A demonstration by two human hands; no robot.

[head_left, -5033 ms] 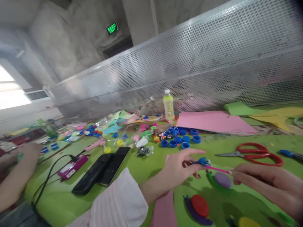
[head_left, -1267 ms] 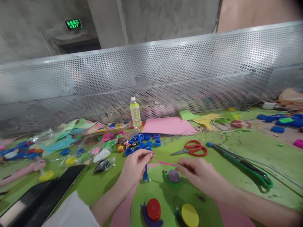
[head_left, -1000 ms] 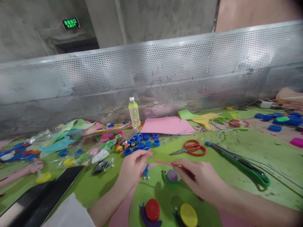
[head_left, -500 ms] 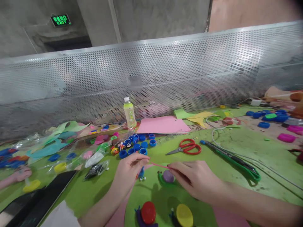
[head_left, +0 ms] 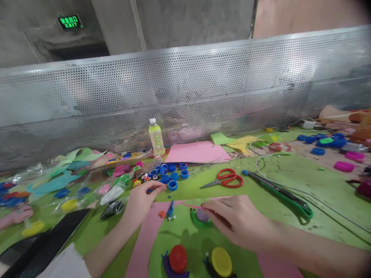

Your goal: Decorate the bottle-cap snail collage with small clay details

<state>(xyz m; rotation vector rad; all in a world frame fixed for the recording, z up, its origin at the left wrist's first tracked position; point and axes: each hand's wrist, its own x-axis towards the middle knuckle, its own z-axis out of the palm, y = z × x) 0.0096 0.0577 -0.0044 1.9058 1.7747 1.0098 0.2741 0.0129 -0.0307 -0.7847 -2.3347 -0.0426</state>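
Note:
My left hand hovers near the loose blue caps, its fingers pinched together on something small that I cannot make out. A small blue figure stands free on the green sheet, just right of that hand. My right hand pinches a thin pink stick whose tip points left, above a green snail with a purple cap. Closer to me sit a snail with a red cap and one with a yellow cap.
Red scissors and a long green-handled tool lie to the right. A drink bottle and pink paper stand before the perforated metal panel. Dark phones lie at the lower left. More caps lie at far right.
My left hand has let go of the blue figure and moved left toward the blue caps. My right hand stays by the purple-capped snail with the pink stick.

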